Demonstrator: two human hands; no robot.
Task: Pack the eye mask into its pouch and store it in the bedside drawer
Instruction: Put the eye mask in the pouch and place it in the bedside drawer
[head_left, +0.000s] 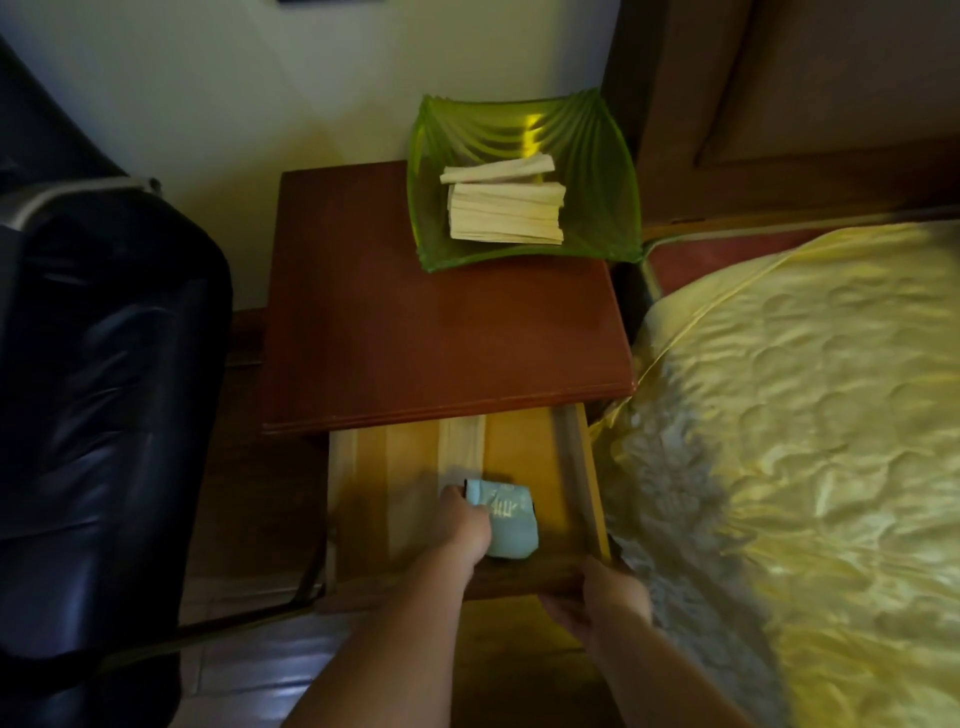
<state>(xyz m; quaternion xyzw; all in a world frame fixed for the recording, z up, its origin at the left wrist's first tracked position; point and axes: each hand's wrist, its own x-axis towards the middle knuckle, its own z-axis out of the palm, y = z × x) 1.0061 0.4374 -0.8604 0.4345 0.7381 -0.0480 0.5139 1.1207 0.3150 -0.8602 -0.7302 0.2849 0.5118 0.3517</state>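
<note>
The bedside drawer (524, 447) is pulled out below the reddish-brown nightstand top (415, 338). A light blue pouch (506, 519) lies on the drawer floor near its front. My left hand (462, 525) reaches into the drawer and holds the pouch at its left side, fingers curled on it. My right hand (602, 597) grips the front panel of the drawer at its right corner. The eye mask itself does not show.
A green glass dish (597, 171) with a stack of folded cream papers (504, 208) sits at the back right of the nightstand. A dark chair (104, 364) stands close on the left. A bed with a shiny yellow quilt (805, 415) lies on the right.
</note>
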